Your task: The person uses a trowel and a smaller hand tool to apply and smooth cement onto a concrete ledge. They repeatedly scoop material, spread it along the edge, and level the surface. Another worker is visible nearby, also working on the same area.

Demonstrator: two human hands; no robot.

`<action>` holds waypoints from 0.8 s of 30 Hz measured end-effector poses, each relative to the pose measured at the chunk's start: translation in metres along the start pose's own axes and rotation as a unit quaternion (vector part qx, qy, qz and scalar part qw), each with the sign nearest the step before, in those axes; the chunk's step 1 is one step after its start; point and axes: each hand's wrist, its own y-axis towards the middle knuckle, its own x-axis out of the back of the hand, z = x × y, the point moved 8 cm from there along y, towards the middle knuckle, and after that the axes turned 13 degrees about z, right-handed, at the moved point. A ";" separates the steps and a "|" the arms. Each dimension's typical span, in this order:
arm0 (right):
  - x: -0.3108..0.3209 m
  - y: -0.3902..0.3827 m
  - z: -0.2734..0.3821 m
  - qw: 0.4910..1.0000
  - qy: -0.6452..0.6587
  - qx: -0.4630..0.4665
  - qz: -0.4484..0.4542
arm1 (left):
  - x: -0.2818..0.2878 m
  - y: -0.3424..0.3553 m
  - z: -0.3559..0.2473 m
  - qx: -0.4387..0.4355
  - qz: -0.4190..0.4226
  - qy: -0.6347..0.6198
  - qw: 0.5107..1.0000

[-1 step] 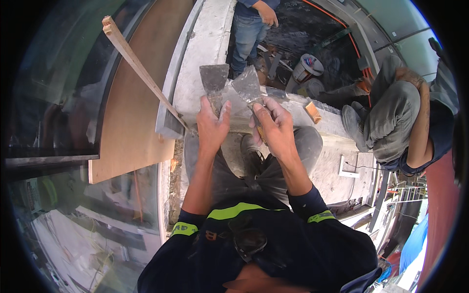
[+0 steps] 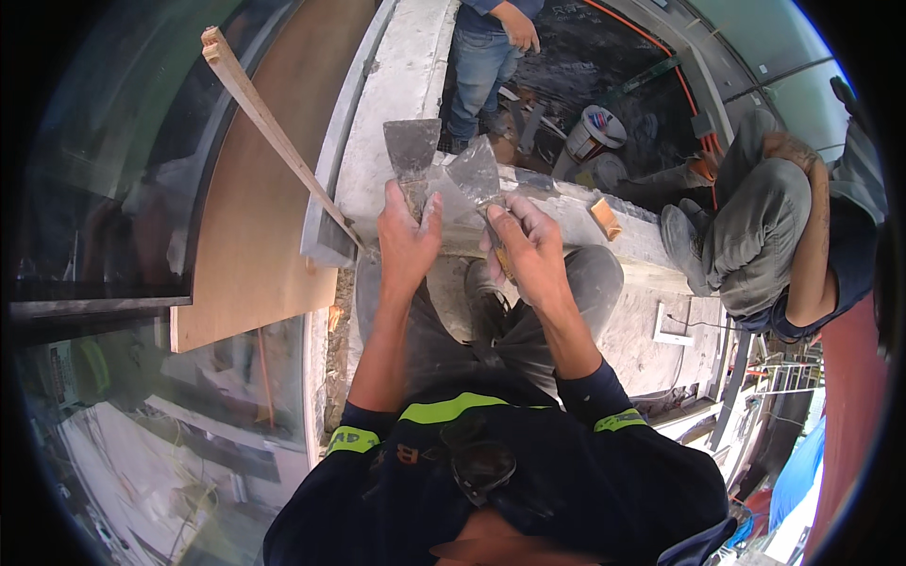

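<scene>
Left hand (image 2: 408, 241) grasps the first scraper (image 2: 412, 148), blade at its twelve o'clock; right hand (image 2: 530, 253) grasps the second scraper (image 2: 475, 170), blade toward eleven — gripped low, presumably keeping edges off skin.

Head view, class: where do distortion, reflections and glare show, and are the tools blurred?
Head view, left: tan board bows along its outer edge, dark glass carries faint reflections. Head view, lower right: whites wash out beside the blue sheet. Head view, centre: left scraper and right scraper look fairly sharp.
</scene>
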 end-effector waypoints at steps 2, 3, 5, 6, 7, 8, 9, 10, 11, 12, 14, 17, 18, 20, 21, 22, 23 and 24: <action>-0.009 0.006 -0.005 0.999 0.022 0.009 0.048 | -0.005 0.006 0.001 -0.003 0.039 0.001 0.999; -0.012 0.010 -0.011 0.998 0.030 -0.018 0.052 | -0.011 0.004 0.003 -0.005 0.056 -0.011 0.998; -0.016 0.019 -0.005 0.997 0.036 0.020 0.059 | -0.030 -0.009 0.008 0.008 0.116 0.010 0.993; -0.016 0.023 -0.002 0.997 0.037 0.024 0.059 | -0.041 -0.016 0.012 0.017 0.155 0.043 0.987; -0.015 0.025 0.006 0.996 0.018 0.052 0.065 | -0.050 -0.025 0.016 0.023 0.181 0.074 0.980; -0.012 0.025 0.012 0.995 0.000 0.066 0.068 | -0.053 -0.033 0.019 0.024 0.180 0.079 0.980; -0.010 0.025 0.025 0.988 -0.007 0.126 0.087 | -0.055 -0.035 0.020 0.013 0.165 0.083 0.983; 0.000 0.024 0.029 0.989 -0.057 0.121 0.055 | -0.057 -0.038 0.025 0.032 0.171 0.086 0.981; 0.009 0.021 0.039 0.982 -0.094 0.156 0.037 | -0.046 -0.034 0.025 0.014 0.129 0.067 0.989; 0.016 0.016 0.049 0.970 -0.131 0.200 0.039 | -0.032 -0.029 0.029 0.025 0.104 0.048 0.993; 0.030 0.013 0.059 0.940 -0.250 0.224 0.055 | -0.010 -0.025 0.039 0.099 0.114 -0.045 0.988; 0.033 0.011 0.070 0.876 -0.351 0.305 0.129 | 0.008 -0.025 0.038 0.188 0.210 -0.177 0.943; 0.033 0.010 0.073 0.844 -0.406 0.323 0.135 | 0.013 -0.024 0.031 0.172 0.235 -0.170 0.942; 0.028 0.006 0.079 0.770 -0.496 0.375 0.140 | 0.016 -0.024 0.021 0.154 0.261 -0.149 0.941; 0.029 0.010 0.079 0.769 -0.517 0.352 0.135 | 0.017 -0.025 0.020 0.151 0.264 -0.134 0.943; 0.030 0.011 0.082 0.766 -0.524 0.351 0.127 | 0.016 -0.025 0.016 0.128 0.263 -0.135 0.947; 0.030 0.011 0.083 0.763 -0.531 0.347 0.125 | 0.015 -0.026 0.016 0.124 0.258 -0.120 0.951; 0.029 0.009 0.085 0.754 -0.544 0.348 0.124 | 0.013 -0.027 0.013 0.100 0.249 -0.120 0.956</action>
